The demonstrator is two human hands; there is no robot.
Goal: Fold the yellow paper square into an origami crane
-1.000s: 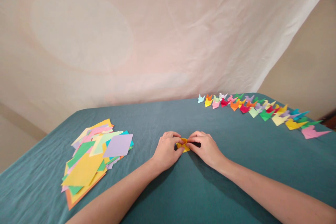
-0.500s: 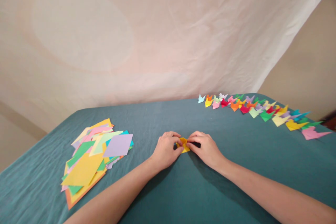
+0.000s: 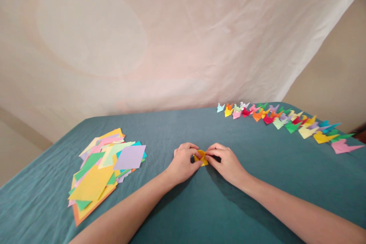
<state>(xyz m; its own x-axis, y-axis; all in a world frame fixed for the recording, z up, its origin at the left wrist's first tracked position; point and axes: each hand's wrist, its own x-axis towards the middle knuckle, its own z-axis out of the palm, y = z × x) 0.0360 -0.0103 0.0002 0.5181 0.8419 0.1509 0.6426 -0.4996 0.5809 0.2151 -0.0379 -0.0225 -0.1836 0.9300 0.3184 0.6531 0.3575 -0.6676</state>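
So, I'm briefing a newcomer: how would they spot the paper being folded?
On the teal tablecloth, look mid-table where the left hand and right hand meet. Pinched between them is a small folded yellow paper, the only piece being held.

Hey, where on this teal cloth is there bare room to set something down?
Bare teal cloth lies along the far edge, between the paper pile and the row of folded birds, and on the near right between the right forearm and that row. Crowded: the centre, where left hand and right hand pinch the yellow folded piece.
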